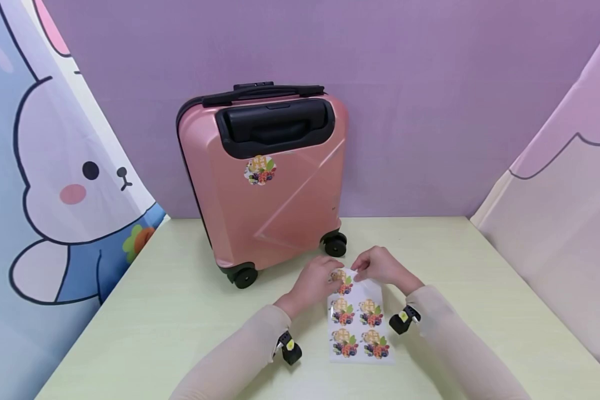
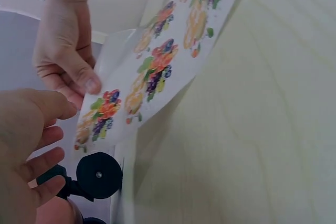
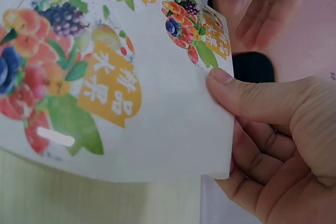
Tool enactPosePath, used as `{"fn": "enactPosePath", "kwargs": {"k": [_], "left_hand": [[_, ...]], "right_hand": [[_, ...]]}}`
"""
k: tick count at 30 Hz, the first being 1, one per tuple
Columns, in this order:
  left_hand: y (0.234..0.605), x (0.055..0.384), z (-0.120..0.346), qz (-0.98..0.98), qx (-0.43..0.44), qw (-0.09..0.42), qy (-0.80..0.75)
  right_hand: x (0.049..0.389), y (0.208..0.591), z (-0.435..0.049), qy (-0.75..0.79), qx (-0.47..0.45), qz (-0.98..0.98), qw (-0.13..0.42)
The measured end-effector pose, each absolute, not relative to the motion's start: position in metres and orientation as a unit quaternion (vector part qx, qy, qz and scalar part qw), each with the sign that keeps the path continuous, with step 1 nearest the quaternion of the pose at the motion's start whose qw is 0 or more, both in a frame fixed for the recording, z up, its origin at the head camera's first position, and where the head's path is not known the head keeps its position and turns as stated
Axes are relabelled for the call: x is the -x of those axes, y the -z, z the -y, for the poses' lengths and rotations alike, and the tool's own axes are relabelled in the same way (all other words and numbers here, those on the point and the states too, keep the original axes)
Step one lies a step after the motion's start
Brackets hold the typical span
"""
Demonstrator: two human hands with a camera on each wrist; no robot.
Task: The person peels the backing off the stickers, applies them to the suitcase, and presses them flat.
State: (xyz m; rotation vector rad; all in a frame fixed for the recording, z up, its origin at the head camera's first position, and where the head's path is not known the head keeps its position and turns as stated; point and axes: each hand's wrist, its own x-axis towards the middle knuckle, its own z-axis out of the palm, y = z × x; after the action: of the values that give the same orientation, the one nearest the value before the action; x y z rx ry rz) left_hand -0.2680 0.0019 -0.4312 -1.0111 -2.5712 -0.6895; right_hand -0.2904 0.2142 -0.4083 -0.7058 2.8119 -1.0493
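Note:
A white sheet of round fruit stickers [image 1: 355, 318] is held up by its far end, with several stickers on it and a bare spot at its far right corner. My right hand [image 3: 283, 129] pinches that far edge, thumb on the printed face and fingers curled behind. Beside the corner sticker [image 2: 100, 119] is my left hand [image 2: 31, 135], its fingers loosely spread and thumb close to the sheet's edge. A pink suitcase [image 1: 285, 211] stands upright just beyond both hands, bearing one matching fruit sticker [image 1: 260, 170] below its handle recess.
The suitcase's black wheels [image 1: 335, 244] rest on the pale wooden table [image 1: 145, 316], close to my hands. Behind it rises a purple backdrop [image 1: 410, 111]. A rabbit-printed cloth [image 1: 60, 166] hangs at the left. Each wrist wears a small black camera [image 1: 291, 351].

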Motion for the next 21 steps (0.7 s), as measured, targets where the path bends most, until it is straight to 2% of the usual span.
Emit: {"fn": "enactPosePath", "kwargs": {"k": [12, 21], "left_hand": [[0.443, 0.271, 0.002, 0.865, 0.383, 0.292, 0.143], [0.447, 0.273, 0.007, 0.852, 0.38, 0.335, 0.137]], "right_hand": [[0.287, 0.401, -0.209, 0.357, 0.244, -0.901, 0.028], [0.286, 0.399, -0.207, 0.365, 0.26, -0.893, 0.034]]}}
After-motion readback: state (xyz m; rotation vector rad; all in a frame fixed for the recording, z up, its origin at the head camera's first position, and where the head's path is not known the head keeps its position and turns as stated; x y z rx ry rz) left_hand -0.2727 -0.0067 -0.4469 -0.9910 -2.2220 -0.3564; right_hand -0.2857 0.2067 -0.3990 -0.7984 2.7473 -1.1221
